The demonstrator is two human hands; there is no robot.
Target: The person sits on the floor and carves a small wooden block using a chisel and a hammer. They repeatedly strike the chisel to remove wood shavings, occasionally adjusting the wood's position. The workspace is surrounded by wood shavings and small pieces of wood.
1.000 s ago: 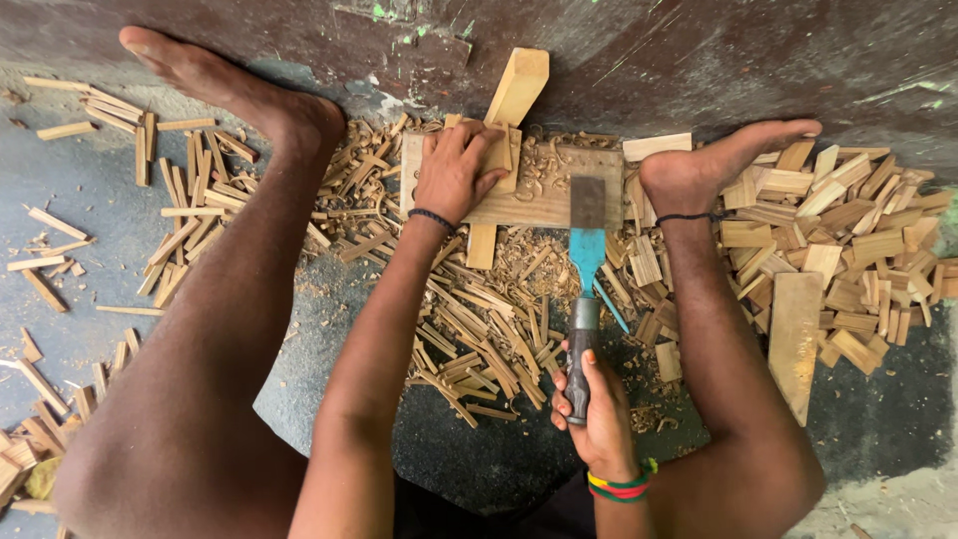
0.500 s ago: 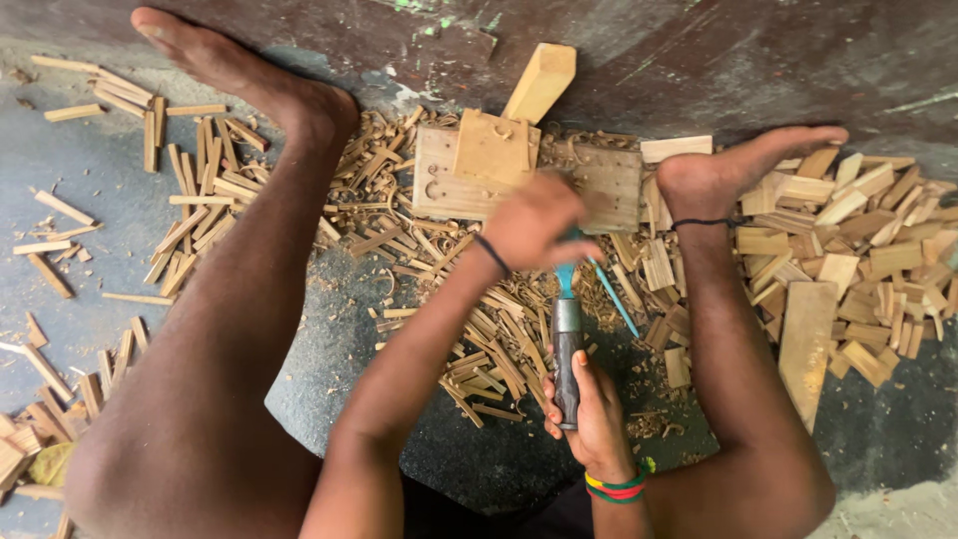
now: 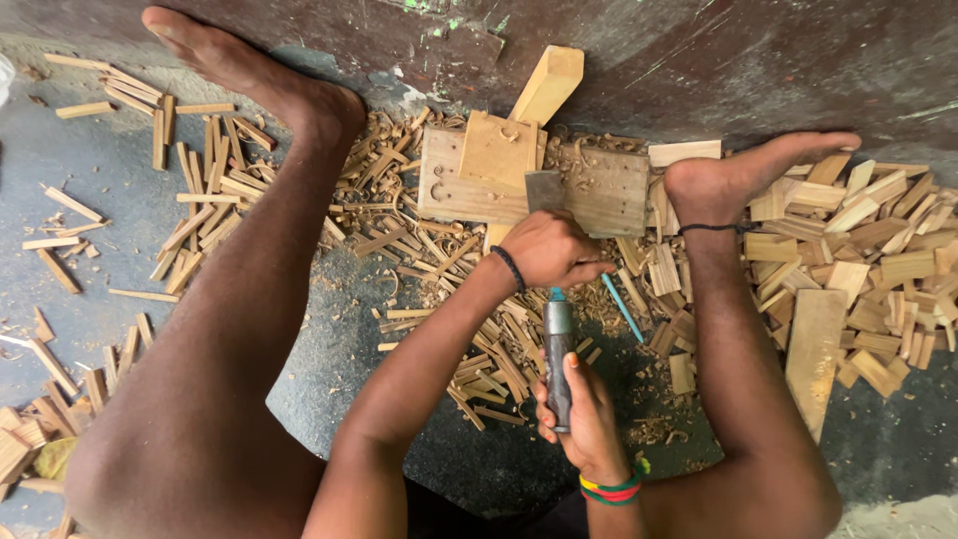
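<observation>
The right hand (image 3: 584, 419) is gripping the chisel (image 3: 557, 349) by its metal handle while the left hand (image 3: 549, 250) is curling closed over its blade beside the wooden board (image 3: 599, 190).

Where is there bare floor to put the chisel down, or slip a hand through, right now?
Bare grey floor lies left of the left leg, with scattered sticks only. A dark patch sits between the forearms, below the wood offcuts. Crowded: the flat wooden board, shavings around it, and the offcut heap beyond the right foot.
</observation>
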